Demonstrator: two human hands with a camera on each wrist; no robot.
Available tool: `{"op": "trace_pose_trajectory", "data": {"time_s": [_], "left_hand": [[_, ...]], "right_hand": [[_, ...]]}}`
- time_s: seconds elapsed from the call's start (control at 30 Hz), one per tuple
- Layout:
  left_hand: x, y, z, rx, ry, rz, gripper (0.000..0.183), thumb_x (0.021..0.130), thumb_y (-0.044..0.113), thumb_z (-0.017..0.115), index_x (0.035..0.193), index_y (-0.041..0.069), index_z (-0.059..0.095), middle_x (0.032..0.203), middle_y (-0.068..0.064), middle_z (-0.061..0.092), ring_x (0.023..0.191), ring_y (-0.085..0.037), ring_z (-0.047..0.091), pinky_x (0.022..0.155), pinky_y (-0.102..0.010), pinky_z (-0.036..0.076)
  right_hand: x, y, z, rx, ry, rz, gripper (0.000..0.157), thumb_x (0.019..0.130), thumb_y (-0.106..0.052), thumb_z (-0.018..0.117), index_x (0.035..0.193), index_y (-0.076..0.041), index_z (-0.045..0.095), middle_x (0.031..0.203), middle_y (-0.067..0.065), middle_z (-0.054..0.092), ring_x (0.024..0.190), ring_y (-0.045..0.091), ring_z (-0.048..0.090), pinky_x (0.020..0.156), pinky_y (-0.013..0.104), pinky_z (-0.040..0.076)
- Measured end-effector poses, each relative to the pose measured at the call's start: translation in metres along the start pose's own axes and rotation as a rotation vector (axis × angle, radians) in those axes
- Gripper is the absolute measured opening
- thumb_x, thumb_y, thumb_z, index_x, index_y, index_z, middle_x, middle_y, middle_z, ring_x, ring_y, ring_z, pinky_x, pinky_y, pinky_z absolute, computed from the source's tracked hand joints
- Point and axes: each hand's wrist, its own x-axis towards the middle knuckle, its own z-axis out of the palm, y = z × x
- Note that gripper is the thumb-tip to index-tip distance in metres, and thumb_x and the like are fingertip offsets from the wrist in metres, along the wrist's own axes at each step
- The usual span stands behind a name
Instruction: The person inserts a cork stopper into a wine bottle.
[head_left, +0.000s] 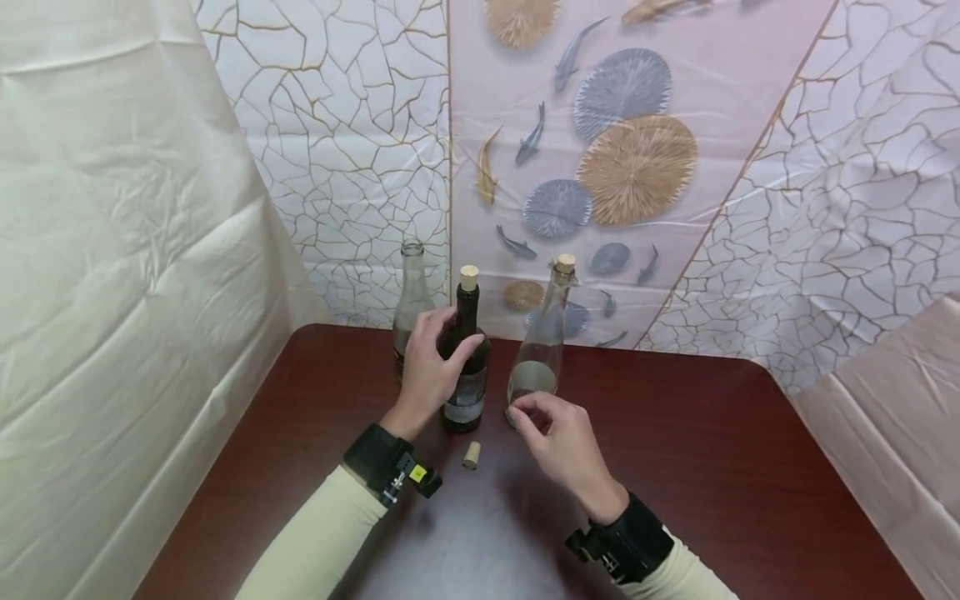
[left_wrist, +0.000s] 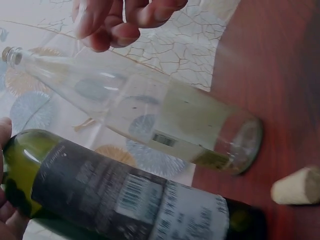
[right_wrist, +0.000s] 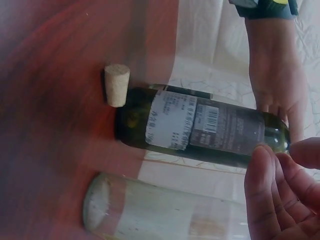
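Note:
My left hand [head_left: 432, 367] grips a dark green wine bottle [head_left: 465, 392] around its shoulder, thumb on the near side. A cork [head_left: 469, 277] sits in that bottle's mouth, and the bottle stands upright on the table. To its right, a clear glass bottle [head_left: 542, 333] also has a cork [head_left: 565, 264] in its mouth. My right hand [head_left: 562, 437] hovers in front of this clear bottle's lower part, fingers loosely bent and thumb near them, with nothing visible between. A loose cork [head_left: 472, 455] lies on its side on the table, just before the wine bottle.
Behind the left hand stands another clear bottle [head_left: 412, 292] with an uncorked mouth, partly hidden by the hand. The dark red table [head_left: 712, 467] ends at a patterned cloth backdrop [head_left: 352, 150]. Pale cloth [head_left: 135, 275] hangs along the left side.

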Motion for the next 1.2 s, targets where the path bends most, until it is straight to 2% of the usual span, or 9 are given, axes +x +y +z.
{"op": "trace_pose_trajectory", "data": {"time_s": [0.07, 0.2, 0.27, 0.43, 0.57, 0.7, 0.93, 1.2], "left_hand": [[-0.008, -0.003, -0.003, 0.024, 0.001, -0.022, 0.057, 0.096, 0.038, 0.077, 0.145, 0.015, 0.059, 0.133, -0.012, 0.057, 0.12, -0.029, 0.057, 0.101, -0.051, 0.05], [-0.027, -0.013, -0.009, 0.037, 0.001, -0.053, 0.059, 0.097, 0.038, 0.076, 0.145, 0.011, 0.056, 0.133, -0.013, 0.055, 0.12, -0.032, 0.056, 0.103, -0.054, 0.049], [-0.042, -0.021, -0.014, 0.019, -0.011, -0.088, 0.056, 0.098, 0.037, 0.075, 0.143, 0.01, 0.055, 0.131, -0.013, 0.055, 0.117, -0.033, 0.058, 0.102, -0.055, 0.051], [-0.076, -0.04, -0.025, -0.056, -0.054, -0.223, 0.048, 0.1, 0.028, 0.073, 0.138, 0.005, 0.055, 0.127, -0.015, 0.056, 0.114, -0.034, 0.064, 0.099, -0.053, 0.056], [-0.095, -0.049, -0.034, -0.091, -0.061, -0.338, 0.044, 0.101, 0.025, 0.072, 0.136, 0.003, 0.058, 0.127, -0.016, 0.061, 0.115, -0.03, 0.066, 0.099, -0.049, 0.056], [-0.107, -0.052, -0.041, -0.107, -0.082, -0.429, 0.043, 0.102, 0.03, 0.07, 0.134, 0.004, 0.059, 0.127, -0.014, 0.065, 0.117, -0.028, 0.066, 0.098, -0.046, 0.056], [-0.116, -0.058, -0.046, -0.144, -0.069, -0.544, 0.033, 0.103, 0.032, 0.068, 0.128, 0.011, 0.063, 0.123, -0.009, 0.068, 0.116, -0.024, 0.065, 0.094, -0.034, 0.057], [-0.126, -0.064, -0.049, -0.166, -0.027, -0.608, 0.027, 0.102, 0.027, 0.07, 0.122, 0.01, 0.066, 0.116, -0.01, 0.07, 0.105, -0.02, 0.068, 0.086, -0.02, 0.055]], "right_hand": [[-0.002, 0.002, 0.003, 0.023, -0.013, 0.023, 0.005, 0.098, -0.018, 0.075, 0.102, -0.019, 0.076, 0.087, -0.005, 0.073, 0.066, 0.01, 0.063, 0.062, 0.023, 0.051], [-0.006, 0.006, 0.007, 0.072, -0.027, 0.056, 0.004, 0.099, -0.019, 0.074, 0.102, -0.018, 0.076, 0.085, -0.002, 0.073, 0.062, 0.009, 0.063, 0.059, 0.023, 0.05], [-0.009, 0.009, 0.01, 0.098, -0.039, 0.073, 0.005, 0.099, -0.019, 0.073, 0.103, -0.017, 0.076, 0.084, 0.002, 0.074, 0.061, 0.008, 0.064, 0.057, 0.023, 0.049], [-0.014, 0.015, 0.017, 0.154, -0.063, 0.14, 0.007, 0.1, -0.019, 0.072, 0.105, -0.016, 0.076, 0.084, 0.009, 0.074, 0.06, 0.011, 0.066, 0.055, 0.024, 0.049], [-0.017, 0.02, 0.022, 0.222, -0.056, 0.234, 0.009, 0.1, -0.018, 0.072, 0.105, -0.014, 0.077, 0.081, 0.009, 0.075, 0.058, 0.019, 0.069, 0.055, 0.025, 0.054], [-0.019, 0.025, 0.027, 0.298, -0.039, 0.314, 0.009, 0.099, -0.016, 0.073, 0.104, -0.011, 0.077, 0.079, 0.015, 0.074, 0.056, 0.023, 0.069, 0.056, 0.028, 0.057], [-0.023, 0.032, 0.038, 0.348, -0.028, 0.392, 0.009, 0.1, -0.016, 0.072, 0.104, -0.009, 0.077, 0.078, 0.017, 0.075, 0.054, 0.016, 0.067, 0.055, 0.031, 0.057], [-0.032, 0.038, 0.054, 0.325, -0.026, 0.447, 0.009, 0.1, -0.018, 0.071, 0.103, -0.011, 0.077, 0.076, 0.014, 0.075, 0.057, 0.017, 0.069, 0.051, 0.029, 0.054]]}}
